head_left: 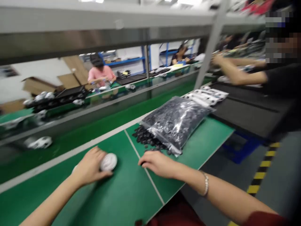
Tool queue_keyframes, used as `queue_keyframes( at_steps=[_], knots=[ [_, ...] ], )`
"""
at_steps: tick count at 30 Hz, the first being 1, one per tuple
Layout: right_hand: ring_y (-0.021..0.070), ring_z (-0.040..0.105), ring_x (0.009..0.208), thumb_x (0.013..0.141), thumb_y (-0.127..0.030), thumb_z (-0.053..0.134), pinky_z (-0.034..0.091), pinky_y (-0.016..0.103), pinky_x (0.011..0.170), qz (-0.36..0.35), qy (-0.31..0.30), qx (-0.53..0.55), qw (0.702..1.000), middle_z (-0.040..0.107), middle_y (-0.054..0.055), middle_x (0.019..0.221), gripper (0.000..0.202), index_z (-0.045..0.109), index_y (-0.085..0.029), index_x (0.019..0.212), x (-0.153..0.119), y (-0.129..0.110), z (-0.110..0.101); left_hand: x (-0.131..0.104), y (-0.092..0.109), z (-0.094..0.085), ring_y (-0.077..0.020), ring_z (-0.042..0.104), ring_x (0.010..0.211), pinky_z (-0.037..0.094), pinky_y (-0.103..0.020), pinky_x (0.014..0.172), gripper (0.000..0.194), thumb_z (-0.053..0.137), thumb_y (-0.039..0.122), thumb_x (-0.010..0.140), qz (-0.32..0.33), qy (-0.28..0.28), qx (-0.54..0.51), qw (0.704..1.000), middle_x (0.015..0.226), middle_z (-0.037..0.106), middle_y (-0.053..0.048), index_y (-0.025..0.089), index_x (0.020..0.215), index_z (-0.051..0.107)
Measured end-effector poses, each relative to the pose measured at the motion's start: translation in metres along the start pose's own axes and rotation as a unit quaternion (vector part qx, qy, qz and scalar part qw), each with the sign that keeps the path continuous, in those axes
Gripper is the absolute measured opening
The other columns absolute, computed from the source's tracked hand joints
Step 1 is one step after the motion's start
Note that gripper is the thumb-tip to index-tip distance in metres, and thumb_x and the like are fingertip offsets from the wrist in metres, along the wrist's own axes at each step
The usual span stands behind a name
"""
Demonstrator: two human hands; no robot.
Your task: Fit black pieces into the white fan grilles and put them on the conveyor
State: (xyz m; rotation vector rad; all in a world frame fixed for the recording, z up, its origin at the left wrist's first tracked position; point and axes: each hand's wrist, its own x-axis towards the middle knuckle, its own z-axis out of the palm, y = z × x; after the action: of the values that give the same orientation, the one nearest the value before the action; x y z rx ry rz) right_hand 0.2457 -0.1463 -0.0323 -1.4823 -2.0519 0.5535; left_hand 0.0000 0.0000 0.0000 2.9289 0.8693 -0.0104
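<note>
My left hand [92,164] is wrapped round a white part with a round, flat end [109,161], just over the green work surface [122,194]. A bit of white also shows behind the wrist. My right hand [158,164] has its thumb and fingers pinched together, with a small black piece [143,164] partly visible at the tips. Just beyond that hand, a heap of small black pieces [147,138] spills from the mouth of a clear plastic bag [178,119] filled with more of them.
White-and-black parts [207,95] lie behind the bag. A green conveyor belt [77,128] runs past the table, carrying a white-and-black part [41,142]. Black trays [244,116] stand at right beside a co-worker's arm [244,73]. A metal post [211,44] rises near the bag.
</note>
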Motion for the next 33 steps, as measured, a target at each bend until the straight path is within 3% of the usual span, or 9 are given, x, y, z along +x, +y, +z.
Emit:
queue_keyframes(
  at_steps=[2, 4, 10, 13, 17, 24, 29, 33],
  knots=[
    [0.0128, 0.058, 0.084, 0.085, -0.014, 0.051, 0.044, 0.023, 0.078, 0.008, 0.03, 0.052, 0.998, 0.064, 0.002, 0.09, 0.013, 0.063, -0.017, 0.091, -0.006, 0.004, -0.001, 0.001, 0.017, 0.012, -0.0277, 0.054, 0.083, 0.043, -0.037, 0.073, 0.064, 0.047, 0.072, 0.067, -0.061, -0.034, -0.01, 0.998, 0.089, 0.057, -0.012, 0.013, 0.093, 0.054],
    [0.0132, 0.058, 0.081, 0.087, -0.02, 0.049, 0.045, 0.025, 0.074, 0.017, 0.019, 0.082, 0.996, 0.064, 0.001, 0.088, 0.012, 0.06, -0.019, 0.089, -0.008, 0.008, -0.001, 0.002, 0.034, 0.021, -0.0274, 0.055, 0.086, 0.045, -0.037, 0.073, 0.067, 0.045, 0.07, 0.07, -0.11, -0.036, -0.044, 0.992, 0.101, 0.055, -0.013, 0.013, 0.105, 0.047],
    [0.0159, 0.056, 0.082, 0.088, -0.027, 0.048, 0.044, 0.029, 0.074, -0.011, 0.024, 0.083, 0.996, 0.061, 0.003, 0.085, 0.014, 0.06, -0.02, 0.085, -0.005, 0.011, 0.006, 0.002, 0.064, 0.029, -0.0291, 0.049, 0.105, 0.043, -0.04, 0.088, 0.07, 0.053, 0.064, 0.07, -0.118, -0.04, -0.093, 0.988, 0.113, 0.05, -0.014, 0.013, 0.116, 0.04],
    [0.0151, 0.057, 0.079, 0.087, -0.026, 0.05, 0.044, 0.028, 0.071, -0.014, 0.029, 0.082, 0.996, 0.062, 0.002, 0.085, 0.012, 0.06, -0.021, 0.086, 0.004, 0.007, 0.011, 0.006, 0.07, 0.035, -0.0294, 0.048, 0.105, 0.042, -0.04, 0.089, 0.072, 0.051, 0.065, 0.071, -0.139, -0.01, -0.101, 0.985, 0.113, 0.048, -0.015, 0.011, 0.117, 0.039],
    [0.0155, 0.056, 0.079, 0.086, -0.025, 0.05, 0.045, 0.029, 0.073, -0.036, 0.027, 0.082, 0.996, 0.061, 0.003, 0.084, 0.012, 0.06, -0.02, 0.085, 0.017, 0.001, 0.018, 0.01, 0.076, 0.043, -0.0289, 0.049, 0.105, 0.043, -0.041, 0.089, 0.069, 0.059, 0.056, 0.069, -0.117, 0.021, -0.109, 0.987, 0.112, 0.05, -0.014, 0.011, 0.118, 0.039],
    [0.0179, 0.052, 0.09, 0.082, -0.021, 0.056, 0.043, 0.034, 0.081, -0.071, 0.08, 0.036, 0.994, 0.052, 0.006, 0.092, 0.005, 0.059, -0.019, 0.078, 0.021, -0.004, 0.03, 0.007, 0.069, 0.042, -0.0252, 0.051, 0.106, 0.044, -0.037, 0.09, 0.077, 0.063, 0.054, 0.067, -0.088, 0.017, -0.221, 0.971, 0.119, 0.049, -0.01, 0.017, 0.129, 0.037],
    [0.0203, 0.049, 0.101, 0.077, -0.022, 0.061, 0.04, 0.039, 0.089, -0.043, 0.096, 0.05, 0.993, 0.051, 0.006, 0.102, 0.01, 0.055, -0.018, 0.07, 0.022, -0.003, 0.033, 0.006, 0.068, 0.042, -0.0258, 0.051, 0.105, 0.044, -0.038, 0.09, 0.075, 0.063, 0.053, 0.068, -0.092, 0.026, -0.229, 0.969, 0.118, 0.051, -0.011, 0.016, 0.13, 0.039],
    [0.022, 0.046, 0.112, 0.074, -0.026, 0.064, 0.041, 0.04, 0.091, 0.006, 0.084, 0.079, 0.993, 0.05, 0.008, 0.119, 0.016, 0.051, -0.019, 0.08, 0.024, 0.001, 0.035, 0.006, 0.068, 0.041, -0.0259, 0.052, 0.104, 0.045, -0.037, 0.088, 0.076, 0.065, 0.05, 0.067, -0.099, 0.019, -0.231, 0.968, 0.116, 0.053, -0.011, 0.016, 0.13, 0.039]
  ],
)
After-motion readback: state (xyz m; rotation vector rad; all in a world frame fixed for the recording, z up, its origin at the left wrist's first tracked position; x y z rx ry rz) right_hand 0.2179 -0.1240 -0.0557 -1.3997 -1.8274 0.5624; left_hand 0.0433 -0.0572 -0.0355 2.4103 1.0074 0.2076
